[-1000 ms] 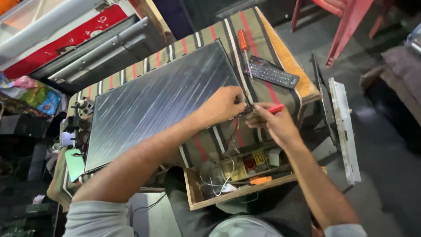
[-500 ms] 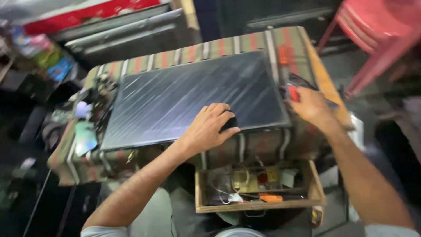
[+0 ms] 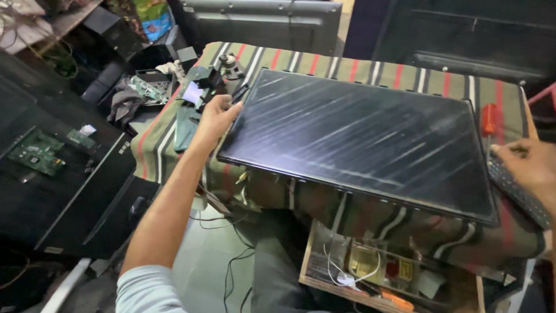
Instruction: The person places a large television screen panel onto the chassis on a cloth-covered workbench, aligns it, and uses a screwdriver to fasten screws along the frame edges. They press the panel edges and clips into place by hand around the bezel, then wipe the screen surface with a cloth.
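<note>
Head view shows the dark flat panel (image 3: 359,139) lying across your striped-cloth surface (image 3: 417,78). Your left hand (image 3: 215,119) grips its far-left corner, fingers curled on the edge. Your right hand (image 3: 530,168), fingers loosely bent, rests on the remote control (image 3: 515,194) at right.

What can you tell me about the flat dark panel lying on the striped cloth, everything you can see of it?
The flat dark panel is a large, thin rectangle with a glossy black face streaked by pale diagonal smears or reflections and a narrow dark frame. It lies flat, face up, on the striped cloth, its near edge close to the table's front. The left hand grips its left edge near the far corner; the right hand rests just off its right edge, near a remote control.
</note>
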Demonstrator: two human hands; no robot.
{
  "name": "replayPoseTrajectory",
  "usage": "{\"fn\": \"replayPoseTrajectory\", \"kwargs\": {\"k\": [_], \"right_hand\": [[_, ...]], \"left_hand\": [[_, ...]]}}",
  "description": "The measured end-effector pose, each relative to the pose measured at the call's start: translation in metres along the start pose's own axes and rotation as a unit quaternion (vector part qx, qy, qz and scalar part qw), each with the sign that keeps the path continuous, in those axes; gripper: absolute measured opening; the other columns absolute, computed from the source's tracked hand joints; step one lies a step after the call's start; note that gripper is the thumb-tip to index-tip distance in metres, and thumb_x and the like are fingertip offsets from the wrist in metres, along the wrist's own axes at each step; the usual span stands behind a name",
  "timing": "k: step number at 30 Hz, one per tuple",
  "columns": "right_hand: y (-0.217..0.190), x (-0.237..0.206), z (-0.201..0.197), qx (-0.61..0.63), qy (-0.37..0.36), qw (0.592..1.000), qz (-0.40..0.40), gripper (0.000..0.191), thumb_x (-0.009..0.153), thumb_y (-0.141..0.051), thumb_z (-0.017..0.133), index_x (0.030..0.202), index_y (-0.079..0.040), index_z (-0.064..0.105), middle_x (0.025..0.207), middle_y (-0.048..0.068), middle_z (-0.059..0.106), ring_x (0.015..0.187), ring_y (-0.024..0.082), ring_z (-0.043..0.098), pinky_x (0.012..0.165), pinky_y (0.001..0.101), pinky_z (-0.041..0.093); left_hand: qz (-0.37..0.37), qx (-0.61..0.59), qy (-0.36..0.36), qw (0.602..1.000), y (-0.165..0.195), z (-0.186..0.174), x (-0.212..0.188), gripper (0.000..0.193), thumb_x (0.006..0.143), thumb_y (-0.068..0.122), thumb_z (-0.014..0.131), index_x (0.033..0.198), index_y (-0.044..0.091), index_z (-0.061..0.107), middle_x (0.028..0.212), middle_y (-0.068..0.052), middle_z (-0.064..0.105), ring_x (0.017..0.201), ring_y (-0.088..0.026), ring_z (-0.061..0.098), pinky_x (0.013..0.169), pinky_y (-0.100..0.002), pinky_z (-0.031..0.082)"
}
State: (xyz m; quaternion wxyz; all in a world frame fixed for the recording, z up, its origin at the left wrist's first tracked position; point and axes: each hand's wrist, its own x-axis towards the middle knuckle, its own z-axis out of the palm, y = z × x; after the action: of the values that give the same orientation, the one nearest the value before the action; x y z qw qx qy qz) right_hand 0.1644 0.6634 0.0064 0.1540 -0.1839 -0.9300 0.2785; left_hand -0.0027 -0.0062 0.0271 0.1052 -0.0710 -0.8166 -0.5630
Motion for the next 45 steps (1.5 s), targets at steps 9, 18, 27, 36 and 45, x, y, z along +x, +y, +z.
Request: {"fn": "replayPoseTrajectory", "kwargs": {"k": [9, 18, 27, 36, 45], "right_hand": [[-0.226, 0.008, 0.059, -0.083, -0.115, 0.966, -0.217, 0.03, 0.096, -0.03, 0.071, 0.113, -0.007, 0.078, 0.097, 0.014, 0.078, 0.082, 0.025, 0.074, 0.077, 0.0384, 0.055], [-0.42, 0.082, 0.241, 0.029, -0.214, 0.897, -0.385, 0.023, 0.096, -0.021, 0.067, 0.103, 0.0, 0.074, 0.093, 0.019, 0.076, 0.085, 0.026, 0.073, 0.076, 0.039, 0.054], [-0.513, 0.143, 0.36, 0.068, -0.183, 0.894, -0.403, 0.024, 0.098, -0.022, 0.067, 0.105, 0.0, 0.073, 0.091, 0.019, 0.074, 0.085, 0.027, 0.074, 0.075, 0.039, 0.054], [-0.534, 0.16, 0.4, 0.022, -0.238, 0.882, -0.406, 0.027, 0.096, -0.024, 0.07, 0.106, 0.001, 0.072, 0.096, 0.019, 0.075, 0.087, 0.029, 0.073, 0.078, 0.0401, 0.055], [-0.536, 0.17, 0.401, 0.032, -0.318, 0.86, -0.398, 0.021, 0.095, -0.019, 0.071, 0.108, -0.002, 0.071, 0.093, 0.011, 0.076, 0.086, 0.018, 0.072, 0.078, 0.0348, 0.056]], "left_hand": [[-0.147, -0.368, -0.11, 0.912, -0.037, -0.002, 0.074, 0.035, 0.101, 0.027, 0.07, 0.124, 0.001, 0.067, 0.104, -0.006, 0.068, 0.086, -0.014, 0.062, 0.068, -0.028, 0.049], [-0.238, -0.497, -0.105, 0.828, -0.07, 0.013, 0.155, 0.032, 0.095, 0.028, 0.061, 0.108, 0.0, 0.072, 0.094, -0.011, 0.077, 0.071, -0.021, 0.071, 0.06, -0.033, 0.058], [-0.216, -0.589, -0.144, 0.765, -0.124, 0.031, 0.197, 0.032, 0.101, 0.028, 0.06, 0.104, -0.001, 0.072, 0.094, -0.016, 0.077, 0.076, -0.023, 0.074, 0.071, -0.035, 0.062], [-0.177, -0.593, -0.096, 0.78, -0.16, 0.043, 0.215, 0.03, 0.102, 0.026, 0.061, 0.106, -0.002, 0.072, 0.089, -0.013, 0.075, 0.069, -0.019, 0.07, 0.062, -0.033, 0.058], [-0.158, -0.588, -0.079, 0.789, -0.167, 0.045, 0.219, 0.03, 0.102, 0.023, 0.061, 0.109, -0.004, 0.072, 0.091, -0.012, 0.075, 0.072, -0.018, 0.07, 0.064, -0.031, 0.057]]}}
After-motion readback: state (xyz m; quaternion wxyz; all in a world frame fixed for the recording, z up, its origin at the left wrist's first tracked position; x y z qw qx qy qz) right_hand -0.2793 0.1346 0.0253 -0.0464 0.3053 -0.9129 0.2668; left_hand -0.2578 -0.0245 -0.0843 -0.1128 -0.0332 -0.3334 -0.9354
